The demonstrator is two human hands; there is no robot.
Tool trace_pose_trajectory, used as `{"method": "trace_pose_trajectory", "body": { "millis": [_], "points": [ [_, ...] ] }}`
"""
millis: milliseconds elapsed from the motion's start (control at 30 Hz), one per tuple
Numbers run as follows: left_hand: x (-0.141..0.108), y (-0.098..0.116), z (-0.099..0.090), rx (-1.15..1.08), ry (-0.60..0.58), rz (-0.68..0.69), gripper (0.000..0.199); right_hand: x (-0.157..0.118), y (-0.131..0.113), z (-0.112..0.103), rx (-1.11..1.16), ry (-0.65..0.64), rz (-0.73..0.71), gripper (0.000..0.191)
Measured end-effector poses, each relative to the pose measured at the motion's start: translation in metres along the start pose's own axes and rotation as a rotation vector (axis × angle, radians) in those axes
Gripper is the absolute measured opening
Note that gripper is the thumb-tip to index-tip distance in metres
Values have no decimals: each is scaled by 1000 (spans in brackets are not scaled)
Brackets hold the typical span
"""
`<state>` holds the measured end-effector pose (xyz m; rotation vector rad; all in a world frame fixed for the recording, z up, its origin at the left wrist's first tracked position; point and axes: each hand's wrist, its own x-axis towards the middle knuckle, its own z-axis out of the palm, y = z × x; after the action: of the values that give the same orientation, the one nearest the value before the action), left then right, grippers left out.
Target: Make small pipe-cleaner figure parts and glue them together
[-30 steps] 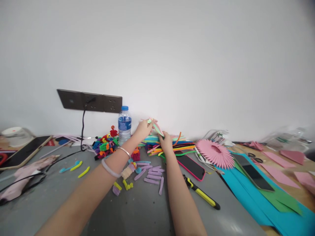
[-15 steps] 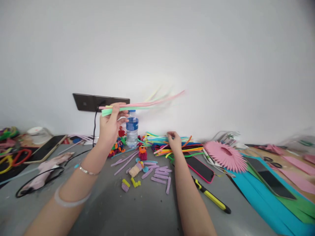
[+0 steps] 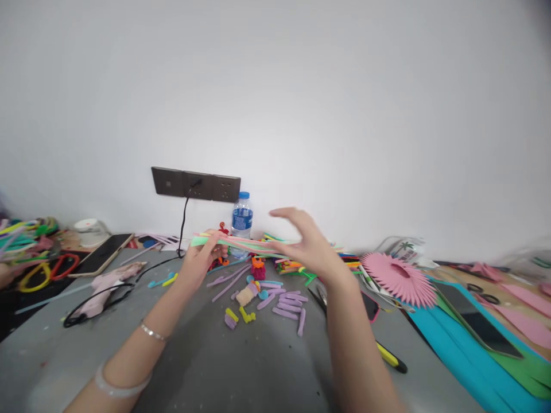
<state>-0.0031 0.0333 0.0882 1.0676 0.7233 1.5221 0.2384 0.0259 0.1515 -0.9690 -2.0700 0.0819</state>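
Observation:
My left hand [image 3: 206,255] pinches one end of a bundle of pastel green, pink and yellow pipe cleaners [image 3: 245,244], raised over the back of the table. By the bundle's other end is my right hand [image 3: 307,244], its thumb and fingers spread wide; whether the thumb touches the stems I cannot tell. Behind it lies a pile of bright pipe cleaners [image 3: 297,266], partly covered. Below sit short lilac pieces [image 3: 288,307], yellow bits [image 3: 247,314] and a small beige fuzzy figure [image 3: 245,295]. A red-and-orange figure [image 3: 258,268] stands just behind them.
A water bottle [image 3: 242,221] stands against the wall under a socket panel [image 3: 196,183]. Left are a pink corded tool [image 3: 101,289], scissors [image 3: 64,265] and a phone [image 3: 103,254]. Right are a pink paper rosette [image 3: 398,281], a yellow cutter [image 3: 391,357] and blue paper [image 3: 447,338].
My left hand has lowered with the pipe cleaner bundle. My right hand has lifted off the bright pile and opened beside the bundle's far end. The view has shifted slightly left.

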Motion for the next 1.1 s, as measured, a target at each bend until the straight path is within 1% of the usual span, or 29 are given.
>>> {"method": "trace_pose_trajectory", "body": {
  "millis": [33, 67, 100, 167, 200, 300, 367, 500, 600, 733, 800, 867, 900, 933, 967, 1000, 1067, 1100],
  "points": [
    [1, 0, 2, -7, -15, -10, 33, 0, -9, 7, -64, -115, 19, 48],
    [2, 0, 4, -13, -30, -19, 33, 0, -15, 14, -111, -216, 53, 47],
    [3, 0, 4, -16, -39, -26, 34, 0, -17, 21, -136, -300, 99, 38],
    [6, -2, 0, 3, -42, -33, 36, -1, -14, 28, -99, -418, 196, 19],
    [7, -3, -3, 34, -41, -39, 37, -1, -11, 29, -46, -449, 230, 19],
    [9, -8, -13, 165, -46, -76, 39, -3, 0, 23, 145, -470, 260, 29],
    [9, -10, -17, 202, -52, -107, 38, -4, 2, 20, 235, -492, 270, 34],
    [9, -8, -13, 122, -72, -165, 37, -3, 1, 21, 341, -516, 292, 42],
    [9, -6, -9, 49, -72, -208, 35, -3, 0, 22, 410, -518, 313, 41],
    [9, -6, -7, 23, -41, -246, 37, -5, 2, 22, 481, -483, 442, 40],
    [10, -8, -6, 20, -34, -251, 38, -5, 3, 22, 493, -439, 501, 39],
    [11, -9, -6, 16, -40, -268, 36, -5, 7, 19, 480, -381, 491, 38],
    [12, -10, -6, 10, -28, -280, 34, -4, 10, 16, 458, -329, 473, 38],
    [13, -11, -6, 1, 2, -290, 32, -4, 14, 11, 419, -242, 460, 39],
    [15, -12, -5, -10, 47, -297, 30, -5, 18, 4, 368, -110, 458, 40],
    [17, -13, -5, -26, 99, -301, 27, -6, 23, -5, 319, 69, 462, 41],
    [21, -15, -1, -71, 169, -317, 23, -11, 28, -28, 261, 508, 446, 38],
    [24, -16, 3, -100, 165, -332, 22, -15, 28, -41, 273, 710, 392, 34]
  ]
}}
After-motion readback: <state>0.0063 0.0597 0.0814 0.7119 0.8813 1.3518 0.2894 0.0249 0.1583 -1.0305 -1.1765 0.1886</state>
